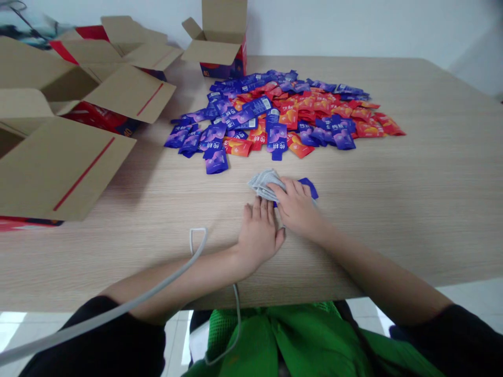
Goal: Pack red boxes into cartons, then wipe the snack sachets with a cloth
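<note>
White cable (128, 306) nearest | right fingers (290, 185) hold grey cloth (262, 182) | left fingers (257, 210) straight | near table edge (298, 296) below, room rightward

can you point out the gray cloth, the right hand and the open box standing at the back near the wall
gray cloth (264, 183): head view, on its folded left part
right hand (297, 208): head view, on the back of the hand
open box (225, 69): head view, on its front wall
</note>
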`<state>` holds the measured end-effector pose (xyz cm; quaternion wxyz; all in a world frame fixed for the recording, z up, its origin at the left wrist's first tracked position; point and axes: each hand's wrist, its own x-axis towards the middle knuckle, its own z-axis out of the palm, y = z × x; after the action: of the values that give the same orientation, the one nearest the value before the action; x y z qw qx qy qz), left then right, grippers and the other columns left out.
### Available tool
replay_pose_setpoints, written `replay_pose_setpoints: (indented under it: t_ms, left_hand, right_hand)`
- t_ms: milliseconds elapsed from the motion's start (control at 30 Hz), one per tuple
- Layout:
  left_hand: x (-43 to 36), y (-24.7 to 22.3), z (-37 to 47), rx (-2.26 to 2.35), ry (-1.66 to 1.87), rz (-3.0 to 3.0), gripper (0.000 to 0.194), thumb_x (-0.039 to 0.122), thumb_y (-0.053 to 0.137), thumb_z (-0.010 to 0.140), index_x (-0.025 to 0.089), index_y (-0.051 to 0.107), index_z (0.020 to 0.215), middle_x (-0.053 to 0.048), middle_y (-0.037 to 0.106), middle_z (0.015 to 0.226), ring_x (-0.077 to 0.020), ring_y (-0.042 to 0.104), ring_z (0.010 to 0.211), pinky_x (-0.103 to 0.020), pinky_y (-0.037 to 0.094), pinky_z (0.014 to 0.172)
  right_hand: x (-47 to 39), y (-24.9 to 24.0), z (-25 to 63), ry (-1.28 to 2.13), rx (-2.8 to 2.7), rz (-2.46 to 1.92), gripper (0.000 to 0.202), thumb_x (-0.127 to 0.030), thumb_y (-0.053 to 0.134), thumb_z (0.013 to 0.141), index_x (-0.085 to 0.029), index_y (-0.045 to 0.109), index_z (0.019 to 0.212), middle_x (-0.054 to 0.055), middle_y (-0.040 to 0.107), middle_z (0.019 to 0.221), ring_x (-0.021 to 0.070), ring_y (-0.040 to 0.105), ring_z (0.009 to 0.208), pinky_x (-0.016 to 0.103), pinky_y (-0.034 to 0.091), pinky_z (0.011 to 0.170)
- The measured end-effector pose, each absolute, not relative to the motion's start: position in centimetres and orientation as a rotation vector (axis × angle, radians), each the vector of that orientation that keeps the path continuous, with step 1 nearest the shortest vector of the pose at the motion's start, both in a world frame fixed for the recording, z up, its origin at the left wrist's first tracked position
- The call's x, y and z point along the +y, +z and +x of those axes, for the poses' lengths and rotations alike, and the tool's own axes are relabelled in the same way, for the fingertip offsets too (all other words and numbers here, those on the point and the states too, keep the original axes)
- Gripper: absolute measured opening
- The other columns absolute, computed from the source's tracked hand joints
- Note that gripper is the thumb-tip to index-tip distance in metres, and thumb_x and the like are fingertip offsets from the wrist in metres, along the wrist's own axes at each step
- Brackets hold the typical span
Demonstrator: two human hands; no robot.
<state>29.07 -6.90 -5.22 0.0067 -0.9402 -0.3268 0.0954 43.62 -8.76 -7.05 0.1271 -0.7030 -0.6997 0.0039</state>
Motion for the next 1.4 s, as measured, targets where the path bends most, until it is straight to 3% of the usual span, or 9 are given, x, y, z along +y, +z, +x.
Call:
replay_pose_setpoints:
  t_ms: [133, 400, 567, 667, 933, 1033, 1200, 1400]
  left_hand:
    - [-7.0, -5.4, 29.1, -1.039, 0.311, -2.921, 0.075, 0.045, 0.035, 0.102, -0.007, 0.029, 0.156, -0.027, 0.023, 0.164, -0.0425, 0.028, 0.151, -0.058, 0.034, 0.117]
    - [-7.1, -5.4, 29.1, -1.058, 0.327, -2.923, 0.076, 0.045, 0.036, 0.102, -0.007, 0.024, 0.157, -0.026, 0.02, 0.165, -0.0428, 0.026, 0.152, -0.059, 0.034, 0.117]
    - [-7.0, -5.6, 29.0, -1.053, 0.303, -2.94, 0.077, 0.045, 0.036, 0.102, -0.007, 0.024, 0.157, -0.027, 0.018, 0.165, -0.043, 0.026, 0.152, -0.059, 0.034, 0.117]
    - [-7.0, -5.6, 29.0, -1.047, 0.29, -2.947, 0.077, 0.046, 0.036, 0.102, -0.007, 0.026, 0.157, -0.027, 0.018, 0.165, -0.0438, 0.026, 0.152, -0.059, 0.034, 0.116]
    - [-6.9, -5.0, 29.0, -1.016, 0.33, -2.961, 0.069, 0.045, 0.042, 0.099, -0.006, 0.048, 0.146, -0.031, 0.05, 0.149, -0.0454, 0.044, 0.14, -0.062, 0.031, 0.117]
    - [-6.9, -5.2, 29.0, -1.019, 0.297, -2.964, 0.07, 0.045, 0.038, 0.101, -0.005, 0.044, 0.149, -0.029, 0.046, 0.153, -0.0449, 0.04, 0.144, -0.062, 0.033, 0.116]
    - [-7.0, -5.7, 28.9, -1.039, 0.27, -2.934, 0.076, 0.046, 0.037, 0.102, -0.006, 0.029, 0.156, -0.027, 0.024, 0.164, -0.0434, 0.027, 0.151, -0.059, 0.034, 0.117]
    - [-7.0, -5.7, 28.8, -1.029, 0.262, -2.929, 0.076, 0.045, 0.036, 0.101, -0.007, 0.027, 0.156, -0.027, 0.023, 0.164, -0.0438, 0.029, 0.151, -0.059, 0.035, 0.116]
  right_hand:
    - [-9.0, -7.5, 45.6, -0.098, -1.897, -2.238, 0.054, -0.02, 0.044, 0.094, -0.018, 0.049, 0.148, 0.02, 0.05, 0.144, 0.0355, 0.047, 0.124, 0.049, 0.037, 0.098]
    - [-9.6, -7.8, 50.7, -0.044, -1.63, -2.555, 0.053, -0.018, 0.042, 0.091, -0.015, 0.05, 0.144, 0.023, 0.051, 0.135, 0.039, 0.052, 0.113, 0.051, 0.045, 0.088]
    - [-9.2, -6.7, 51.2, 0.041, -1.521, -2.294, 0.048, -0.015, 0.039, 0.09, -0.015, 0.057, 0.135, 0.02, 0.053, 0.127, 0.0351, 0.053, 0.114, 0.051, 0.044, 0.095]
    - [-9.0, -6.1, 49.0, -0.026, -1.568, -2.024, 0.05, -0.013, 0.041, 0.089, -0.016, 0.055, 0.136, 0.019, 0.049, 0.133, 0.0335, 0.049, 0.12, 0.051, 0.042, 0.102]
    - [-9.3, -7.2, 43.4, 0.091, -2.171, -1.801, 0.047, -0.02, 0.042, 0.098, -0.022, 0.056, 0.142, 0.014, 0.05, 0.148, 0.0295, 0.045, 0.13, 0.047, 0.035, 0.102]
    - [-9.5, -7.3, 44.2, 0.038, -2.142, -1.902, 0.048, -0.017, 0.042, 0.097, -0.022, 0.055, 0.143, 0.013, 0.05, 0.15, 0.0288, 0.045, 0.131, 0.046, 0.034, 0.103]
    - [-9.6, -6.9, 45.8, -0.093, -1.953, -2.23, 0.052, -0.015, 0.043, 0.094, -0.02, 0.051, 0.145, 0.015, 0.051, 0.147, 0.0317, 0.047, 0.129, 0.047, 0.037, 0.101]
    - [-9.8, -6.8, 48.3, -0.096, -1.753, -2.564, 0.053, -0.019, 0.041, 0.094, -0.016, 0.047, 0.147, 0.021, 0.052, 0.141, 0.037, 0.055, 0.115, 0.049, 0.045, 0.089]
